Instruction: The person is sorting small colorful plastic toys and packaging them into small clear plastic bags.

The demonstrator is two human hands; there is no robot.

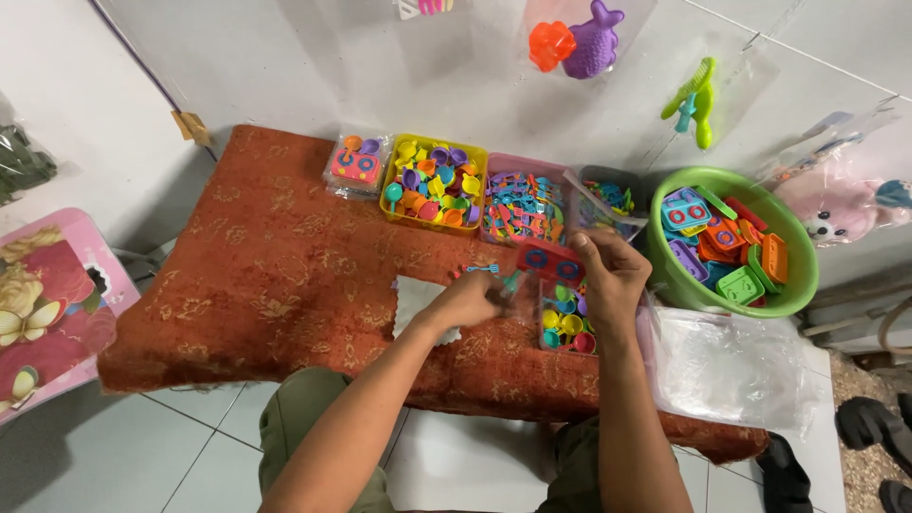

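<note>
The red toy stove [549, 258] sits between your hands, its long axis running left to right across your view, its round burners facing up. Your right hand [613, 271] pinches its right end, so it is the nearer one; your left hand [472, 299] is closed on a small teal piece [511, 281] just left of the stove. Below the stove lies a clear pack of coloured toy dishes [567, 323]. Right of it stands a green basin [803, 271] of stoves; behind it a yellow tray [389, 180] on the rust-red surface [275, 275].
</note>
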